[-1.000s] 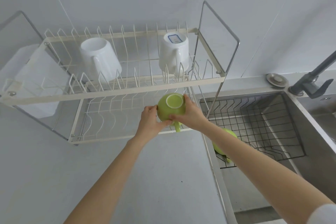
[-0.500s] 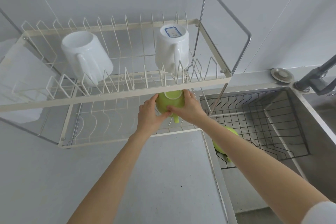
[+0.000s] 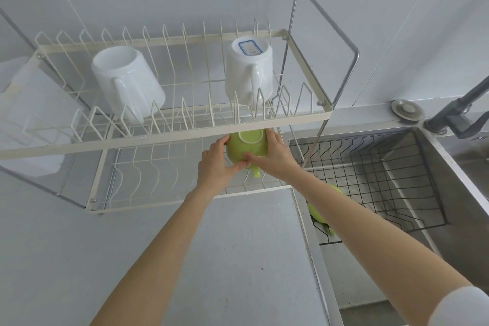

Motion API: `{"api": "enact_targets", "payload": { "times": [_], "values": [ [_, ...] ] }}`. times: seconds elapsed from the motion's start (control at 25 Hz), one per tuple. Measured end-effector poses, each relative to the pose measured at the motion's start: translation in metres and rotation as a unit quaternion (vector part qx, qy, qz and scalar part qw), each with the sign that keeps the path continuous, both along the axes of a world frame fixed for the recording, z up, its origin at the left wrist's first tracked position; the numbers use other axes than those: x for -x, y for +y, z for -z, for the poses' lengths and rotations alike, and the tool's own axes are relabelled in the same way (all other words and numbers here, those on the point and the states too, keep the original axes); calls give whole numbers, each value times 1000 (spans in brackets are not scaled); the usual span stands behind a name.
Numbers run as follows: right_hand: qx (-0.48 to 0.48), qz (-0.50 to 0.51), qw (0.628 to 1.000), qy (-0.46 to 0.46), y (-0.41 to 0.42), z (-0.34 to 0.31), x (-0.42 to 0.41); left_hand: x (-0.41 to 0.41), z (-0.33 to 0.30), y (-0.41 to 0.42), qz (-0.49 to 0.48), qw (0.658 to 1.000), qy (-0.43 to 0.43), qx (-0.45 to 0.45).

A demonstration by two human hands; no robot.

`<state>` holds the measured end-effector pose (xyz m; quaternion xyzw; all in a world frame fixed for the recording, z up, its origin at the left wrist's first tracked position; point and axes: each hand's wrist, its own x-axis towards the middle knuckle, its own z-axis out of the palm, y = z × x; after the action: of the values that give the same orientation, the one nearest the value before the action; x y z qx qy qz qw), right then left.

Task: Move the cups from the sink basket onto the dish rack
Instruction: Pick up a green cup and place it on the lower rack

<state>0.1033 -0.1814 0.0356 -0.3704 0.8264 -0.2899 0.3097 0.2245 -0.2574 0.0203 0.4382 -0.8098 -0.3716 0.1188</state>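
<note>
A green cup (image 3: 244, 147) hangs upside down under the upper shelf of the cream two-tier dish rack (image 3: 169, 137), over the lower shelf's right end. My left hand (image 3: 215, 163) and my right hand (image 3: 272, 155) both clasp it, handle pointing toward me. Two white mugs, one at the left (image 3: 127, 82) and one at the right (image 3: 248, 69), rest upside down on the upper shelf. A second green cup (image 3: 318, 213) lies in the black wire sink basket (image 3: 391, 174), mostly hidden by my right forearm.
The grey faucet (image 3: 460, 111) stands at the sink's (image 3: 449, 233) far right, with a round metal cap (image 3: 406, 110) beside it. A translucent white container (image 3: 29, 119) hangs at the rack's left end. Grey countertop (image 3: 225, 259) lies below the rack.
Both hands have carried the green cup forward and slightly under the upper shelf's front bar. My view has shifted closer to the rack.
</note>
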Motion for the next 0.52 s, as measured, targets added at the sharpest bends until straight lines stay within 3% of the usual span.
{"api": "enact_targets", "payload": {
  "times": [0.32,0.52],
  "values": [
    [44,-57,988,139,7,-12,-10,-3,-8,3,17,999,-26,-11],
    [38,-110,975,191,33,-24,-25,-23,-25,21,60,993,-82,67]
  ]
}}
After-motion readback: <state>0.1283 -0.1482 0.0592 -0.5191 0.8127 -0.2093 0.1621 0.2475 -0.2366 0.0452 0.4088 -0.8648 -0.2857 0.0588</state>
